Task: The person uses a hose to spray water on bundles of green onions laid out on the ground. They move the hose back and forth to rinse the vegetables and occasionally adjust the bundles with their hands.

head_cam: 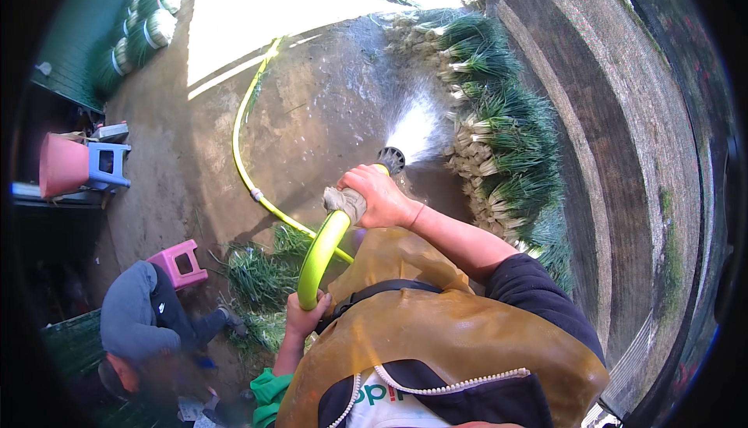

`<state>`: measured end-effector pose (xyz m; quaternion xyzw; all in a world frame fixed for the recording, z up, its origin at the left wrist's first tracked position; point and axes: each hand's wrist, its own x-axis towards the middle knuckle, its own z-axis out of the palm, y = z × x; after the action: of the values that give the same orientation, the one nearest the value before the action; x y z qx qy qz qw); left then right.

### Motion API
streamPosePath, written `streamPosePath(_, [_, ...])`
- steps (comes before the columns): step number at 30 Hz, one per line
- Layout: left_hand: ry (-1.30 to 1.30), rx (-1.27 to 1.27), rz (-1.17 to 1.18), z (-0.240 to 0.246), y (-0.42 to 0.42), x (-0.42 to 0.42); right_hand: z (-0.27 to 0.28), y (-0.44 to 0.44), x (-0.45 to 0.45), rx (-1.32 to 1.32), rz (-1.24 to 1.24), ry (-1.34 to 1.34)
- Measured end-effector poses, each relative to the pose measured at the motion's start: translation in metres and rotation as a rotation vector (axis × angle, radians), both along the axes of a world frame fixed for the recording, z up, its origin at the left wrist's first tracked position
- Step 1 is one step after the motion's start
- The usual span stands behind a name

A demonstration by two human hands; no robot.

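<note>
My right hand [383, 197] grips a spray nozzle [391, 160] just behind its black head, where a grey cloth [343, 203] is wrapped. A white fan of water [418, 127] shoots out towards the roots of bunched green onions [476, 150], stacked in a long row on the right. Lower down, my left hand [307, 314] is closed around a bend of the yellow-green hose [321, 258]. That hose also curves across the wet floor [327, 118] to the far side. The front of my body is covered by a tan waterproof apron [456, 317] with a black belt.
A person [137, 317] bends low at the lower left, beside a pink stool [182, 264]. Loose green onions [257, 276] lie between us. A blue stool [108, 165] and a pink tub [63, 165] stand at the left. Tied bundles [155, 29] line the upper left.
</note>
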<state>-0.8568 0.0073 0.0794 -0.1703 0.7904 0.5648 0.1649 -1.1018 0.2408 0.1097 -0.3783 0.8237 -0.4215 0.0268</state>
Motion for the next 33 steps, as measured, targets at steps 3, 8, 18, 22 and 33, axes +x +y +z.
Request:
streamPosePath(3, [-0.003,0.024,0.004,-0.003,0.0,0.003,-0.006,0.001,0.003,-0.054,-0.008,0.031])
streamPosePath(8, [-0.027,0.029,-0.021,-0.003,0.0,0.004,-0.003,-0.002,-0.004,-0.09,0.031,0.06])
streamPosePath(18, [0.04,-0.004,-0.038,-0.002,0.001,0.005,0.011,-0.003,-0.004,-0.081,0.046,0.097])
streamPosePath(22, [0.016,0.046,-0.004,0.0,0.003,0.005,0.017,-0.003,-0.004,-0.07,0.051,0.12])
streamPosePath(33, [0.018,0.027,-0.001,0.0,0.001,0.004,0.017,-0.013,-0.007,-0.098,0.037,0.127])
